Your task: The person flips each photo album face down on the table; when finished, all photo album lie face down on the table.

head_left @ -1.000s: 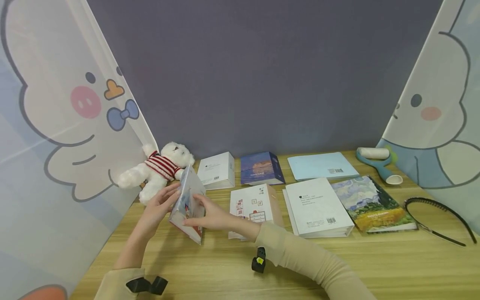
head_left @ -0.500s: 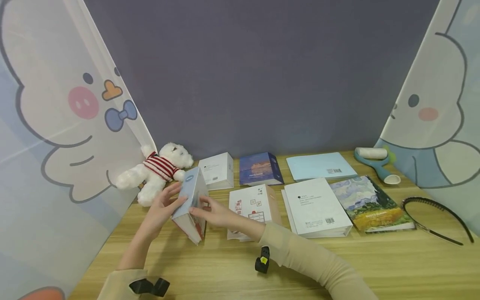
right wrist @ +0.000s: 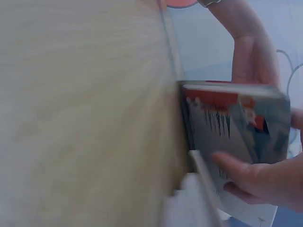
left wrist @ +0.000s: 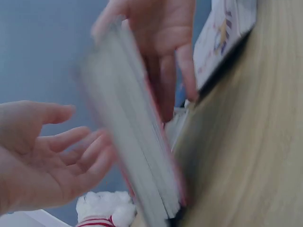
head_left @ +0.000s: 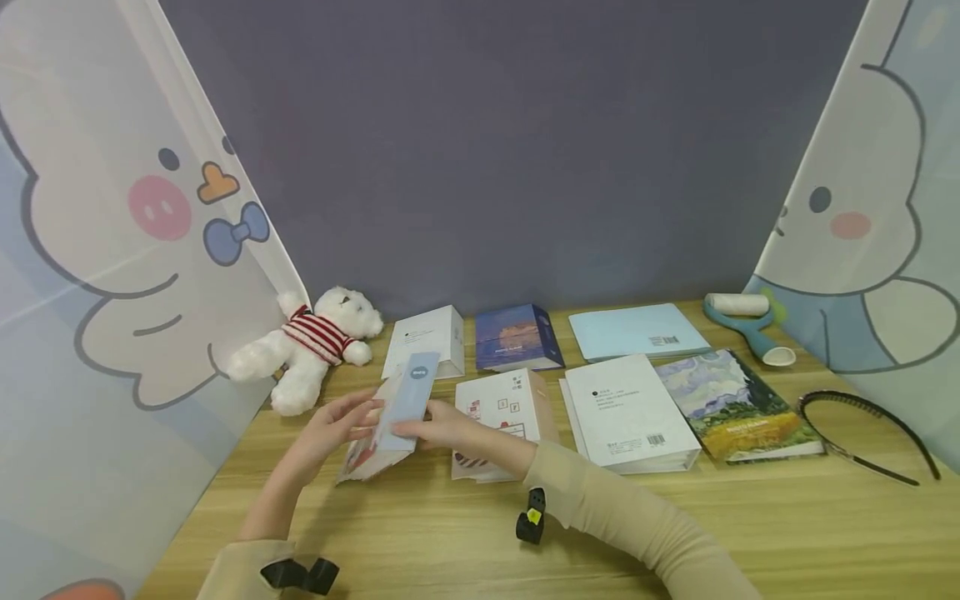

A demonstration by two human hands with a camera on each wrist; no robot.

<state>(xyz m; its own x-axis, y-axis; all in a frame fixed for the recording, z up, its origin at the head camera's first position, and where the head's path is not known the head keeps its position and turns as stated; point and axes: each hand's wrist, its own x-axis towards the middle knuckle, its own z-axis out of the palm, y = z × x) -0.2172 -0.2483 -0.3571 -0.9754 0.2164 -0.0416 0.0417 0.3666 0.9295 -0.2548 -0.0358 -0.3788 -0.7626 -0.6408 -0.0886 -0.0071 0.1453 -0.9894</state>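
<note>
Between the two hands a thick photo album stands tilted, its pale blue spine turned upward. Red and pale artwork on the cover shows in the right wrist view; the white page edges are blurred in the left wrist view. My right hand grips the album, thumb on the spine and fingers against the right-hand cover. On the other side my left hand has its fingers loosely extended beside the left-hand cover, fingertips at it. Whether the album's lower edge touches the table is hard to tell.
A white teddy bear in a striped shirt lies at the back left. Other albums lie flat, among them a dark blue one, a white one and a landscape one. A lint roller and black headband are at right.
The album has swung over: its spine has come round to face up and shifted right, and its top leans rightward. The right thumb has moved onto the spine; both hands have shifted slightly right.
</note>
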